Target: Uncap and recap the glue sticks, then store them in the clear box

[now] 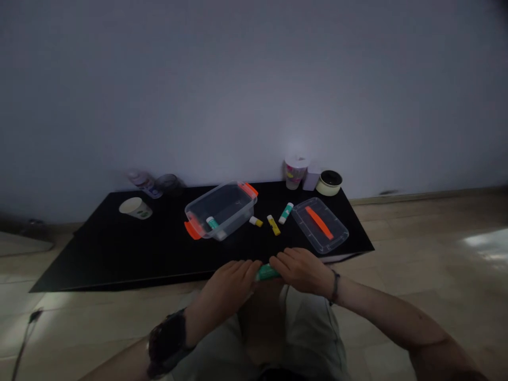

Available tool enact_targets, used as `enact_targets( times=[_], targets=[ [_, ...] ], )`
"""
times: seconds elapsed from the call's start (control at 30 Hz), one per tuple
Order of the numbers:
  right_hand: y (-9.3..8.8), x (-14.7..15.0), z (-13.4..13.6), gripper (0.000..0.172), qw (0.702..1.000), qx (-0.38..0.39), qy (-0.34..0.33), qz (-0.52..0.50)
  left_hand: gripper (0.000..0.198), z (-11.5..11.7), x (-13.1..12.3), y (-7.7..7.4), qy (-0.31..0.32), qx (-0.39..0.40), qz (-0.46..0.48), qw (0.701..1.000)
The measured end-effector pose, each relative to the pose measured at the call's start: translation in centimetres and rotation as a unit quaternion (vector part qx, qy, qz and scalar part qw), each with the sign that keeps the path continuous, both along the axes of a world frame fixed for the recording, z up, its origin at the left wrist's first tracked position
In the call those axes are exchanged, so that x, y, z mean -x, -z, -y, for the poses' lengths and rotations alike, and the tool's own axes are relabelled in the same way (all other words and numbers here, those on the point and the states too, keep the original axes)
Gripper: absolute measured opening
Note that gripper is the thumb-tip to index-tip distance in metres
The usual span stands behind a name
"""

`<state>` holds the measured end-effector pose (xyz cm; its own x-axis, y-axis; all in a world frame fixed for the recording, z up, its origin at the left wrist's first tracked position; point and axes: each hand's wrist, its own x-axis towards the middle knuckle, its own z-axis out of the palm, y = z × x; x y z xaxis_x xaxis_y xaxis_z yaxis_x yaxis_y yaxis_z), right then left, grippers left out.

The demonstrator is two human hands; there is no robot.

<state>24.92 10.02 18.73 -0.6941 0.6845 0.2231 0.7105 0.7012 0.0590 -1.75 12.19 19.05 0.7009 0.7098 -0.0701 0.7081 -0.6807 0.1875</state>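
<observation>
Just off the table's front edge, my left hand (233, 281) and my right hand (302, 269) are closed round opposite ends of a green glue stick (267, 272); its ends are hidden by the fingers. Behind them on the black table lie a green-and-white glue stick (286, 213), a yellow one (273, 225) and a short yellow-and-white piece (256, 221). A clear plastic box (238, 216) with orange latches stands uncovered, with another green-and-white glue stick (213, 224) inside. Its clear lid (304, 223), with an orange handle, rests at the right.
A paper cup (135, 208) lies tilted at the left, near a blurred bottle (145, 183) and a dark round object (170, 184). A patterned cup (295, 172), a pale box (311, 178) and a cream pot with dark top (329, 183) stand at the wall.
</observation>
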Motion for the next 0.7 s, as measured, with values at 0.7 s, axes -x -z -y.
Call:
enact_targets(
  times=[0.7],
  targets=[
    [13.9, -1.7, -9.9, 0.041, 0.898, 0.165, 0.408, 0.031, 0.03, -10.0, -3.7, 11.6, -0.18, 0.024, -0.038, 0.983]
  ],
)
